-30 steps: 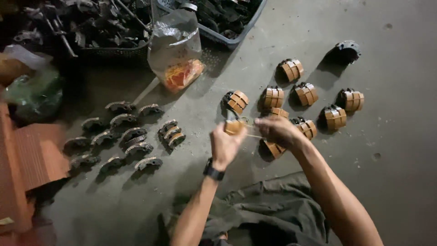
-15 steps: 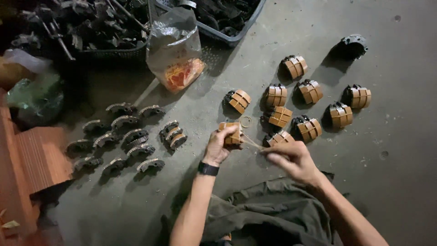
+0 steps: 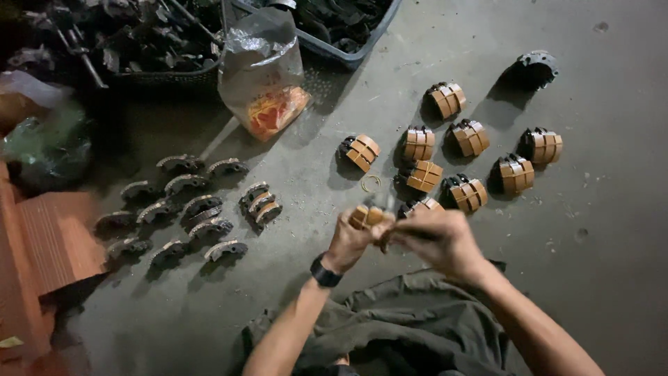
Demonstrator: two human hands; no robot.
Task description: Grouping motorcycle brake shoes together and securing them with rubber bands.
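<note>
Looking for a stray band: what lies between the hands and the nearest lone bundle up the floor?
Head view: a loose rubber band on bare floor.

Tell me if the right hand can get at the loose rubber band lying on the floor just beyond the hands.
Probably yes. The rubber band lies alone on bare concrete just past the right hand, with nothing over it. But that hand is busy at the bundle held in the left hand, so it would have to let go first.

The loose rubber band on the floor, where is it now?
In the head view the rubber band lies on the grey floor just beyond both hands, between two bundled orange-brown sets: the bundle to its upper left and the bundle to its right.
</note>
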